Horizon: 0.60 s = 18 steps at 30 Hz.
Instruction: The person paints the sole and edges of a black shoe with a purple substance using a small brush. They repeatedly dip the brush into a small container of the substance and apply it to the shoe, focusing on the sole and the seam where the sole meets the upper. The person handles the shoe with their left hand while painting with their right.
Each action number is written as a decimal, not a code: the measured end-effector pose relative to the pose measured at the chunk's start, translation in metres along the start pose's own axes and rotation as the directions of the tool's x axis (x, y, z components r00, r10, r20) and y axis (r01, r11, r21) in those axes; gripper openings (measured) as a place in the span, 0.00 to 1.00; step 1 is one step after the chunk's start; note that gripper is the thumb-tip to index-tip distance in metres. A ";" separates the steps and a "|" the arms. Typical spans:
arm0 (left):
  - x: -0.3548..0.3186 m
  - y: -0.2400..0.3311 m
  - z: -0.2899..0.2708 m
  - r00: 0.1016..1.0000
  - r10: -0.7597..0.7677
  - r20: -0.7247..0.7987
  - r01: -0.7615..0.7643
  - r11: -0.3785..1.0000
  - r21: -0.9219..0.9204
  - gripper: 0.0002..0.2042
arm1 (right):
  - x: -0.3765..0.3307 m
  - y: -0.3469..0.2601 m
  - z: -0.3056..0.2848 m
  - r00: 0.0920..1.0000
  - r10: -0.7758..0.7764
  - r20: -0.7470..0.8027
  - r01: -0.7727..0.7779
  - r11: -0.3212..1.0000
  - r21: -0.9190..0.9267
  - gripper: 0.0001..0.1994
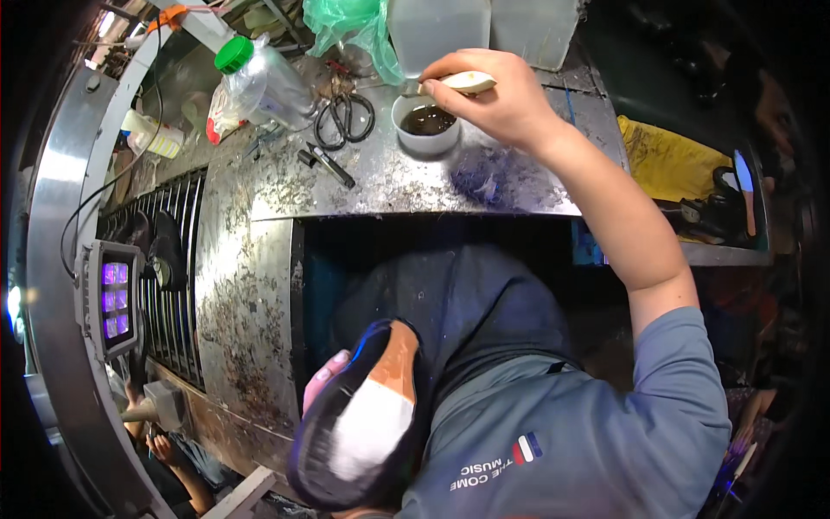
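Shoe sole: I see the black shoe sole (pixel 359 424) with its white and tan inner face held low in front of me, close to my lap, below the edge of the worn metal bench (pixel 259 285).
Left hand: my left hand (pixel 322 383) is wrapped round the sole from behind; only fingertips show at its upper left edge, so I cannot tell how tight the hold is.
Handling: I judge it light and rubbery, likely to flex; gripping across the waist, clear of the coated face, looks safest.
Right hand: my right hand (pixel 497 95) is closed on a pale brush handle (pixel 467 82), poised over the white cup (pixel 425 125) of dark liquid.
Nearby: black scissors (pixel 345 118) lie just left of the cup, a green-capped clear bottle (pixel 264 82) farther left.
Far left: a small lamp (pixel 112 298) glows purple beside a grille.
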<state>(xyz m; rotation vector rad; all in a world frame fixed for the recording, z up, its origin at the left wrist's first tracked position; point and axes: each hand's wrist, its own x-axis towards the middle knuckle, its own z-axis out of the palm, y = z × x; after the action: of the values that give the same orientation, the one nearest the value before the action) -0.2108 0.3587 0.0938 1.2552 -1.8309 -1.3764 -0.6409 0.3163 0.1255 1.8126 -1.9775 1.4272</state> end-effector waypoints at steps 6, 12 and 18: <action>0.021 0.043 -0.026 0.548 0.759 0.351 -0.777 0.307 0.549 0.19 | -0.023 0.002 -0.009 0.972 0.168 0.164 -0.210 0.935 0.287 0.14; 0.008 0.058 -0.051 0.502 0.695 0.515 -0.797 0.142 0.587 0.15 | -0.050 -0.066 -0.008 0.889 0.037 0.456 -0.328 0.747 0.579 0.14; 0.006 0.062 -0.058 0.529 0.615 0.585 -0.802 0.136 0.582 0.16 | -0.073 -0.107 0.020 0.894 -0.222 0.389 -0.167 0.641 0.749 0.09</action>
<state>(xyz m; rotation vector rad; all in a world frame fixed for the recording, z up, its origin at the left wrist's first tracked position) -0.1878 0.3312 0.1705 0.2642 -2.8152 0.0134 -0.5224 0.3714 0.1271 2.7221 -1.5352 2.2566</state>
